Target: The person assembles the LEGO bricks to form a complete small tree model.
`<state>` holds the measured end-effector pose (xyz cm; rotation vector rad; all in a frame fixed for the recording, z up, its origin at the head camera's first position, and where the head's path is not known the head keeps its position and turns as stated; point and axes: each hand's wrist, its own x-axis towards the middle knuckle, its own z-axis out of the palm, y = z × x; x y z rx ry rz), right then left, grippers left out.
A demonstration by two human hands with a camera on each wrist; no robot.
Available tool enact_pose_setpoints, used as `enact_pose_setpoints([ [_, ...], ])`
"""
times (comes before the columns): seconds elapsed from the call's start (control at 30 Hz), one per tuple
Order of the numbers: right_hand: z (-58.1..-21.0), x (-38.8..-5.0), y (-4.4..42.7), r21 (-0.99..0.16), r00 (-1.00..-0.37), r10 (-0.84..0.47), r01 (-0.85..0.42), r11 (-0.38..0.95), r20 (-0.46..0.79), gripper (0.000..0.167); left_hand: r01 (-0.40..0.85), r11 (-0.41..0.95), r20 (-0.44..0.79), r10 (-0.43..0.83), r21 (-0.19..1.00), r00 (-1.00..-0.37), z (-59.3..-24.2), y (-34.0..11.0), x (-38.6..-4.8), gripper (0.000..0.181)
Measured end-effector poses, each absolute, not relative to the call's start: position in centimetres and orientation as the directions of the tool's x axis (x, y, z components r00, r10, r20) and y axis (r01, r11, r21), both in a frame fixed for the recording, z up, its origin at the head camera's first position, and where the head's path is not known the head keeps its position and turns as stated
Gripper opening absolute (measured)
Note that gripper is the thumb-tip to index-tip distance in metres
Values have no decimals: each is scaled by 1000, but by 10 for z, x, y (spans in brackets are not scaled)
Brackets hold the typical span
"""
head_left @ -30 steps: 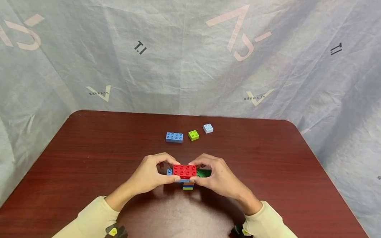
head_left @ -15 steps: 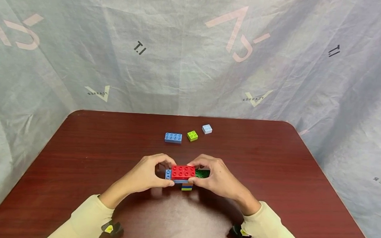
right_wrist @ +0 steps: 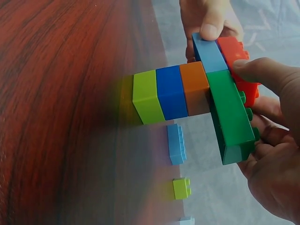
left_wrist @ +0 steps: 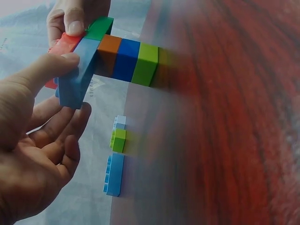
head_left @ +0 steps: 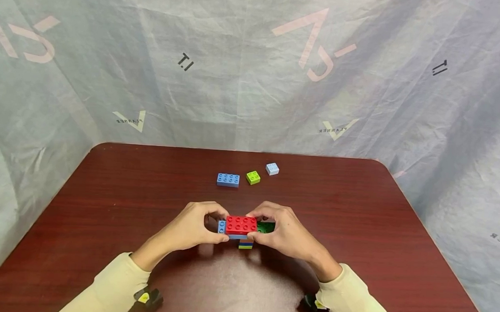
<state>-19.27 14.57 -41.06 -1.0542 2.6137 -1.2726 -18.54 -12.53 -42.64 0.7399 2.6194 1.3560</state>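
Left hand (head_left: 190,226) pinches blue brick (head_left: 221,227), right hand (head_left: 286,232) pinches red brick (head_left: 241,225) bridging it and green brick (head_left: 265,227); even pressure straight down over column (head_left: 246,244) should seat it without tipping.

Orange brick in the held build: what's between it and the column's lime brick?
One dark blue brick, touching both the orange brick and the column's lime brick; both wrist views show it clearly.

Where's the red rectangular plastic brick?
Lower-centre in the head view, the red brick sits between left hand and right hand, atop a light-blue plastic brick and green plastic brick.
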Motion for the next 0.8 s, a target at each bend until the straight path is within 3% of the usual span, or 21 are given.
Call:
enact_pose_setpoints([
  [0.3,-412,-194,145,-710,-760,-600,-565,421,249,28,436,405,254,429,804,-867,-425,-120,-182,36],
  [0.8,-419,-196,147,-752,-747,-604,-560,347,278,29,403,334,242,432,852,-869,-428,-120,-183,30],
])
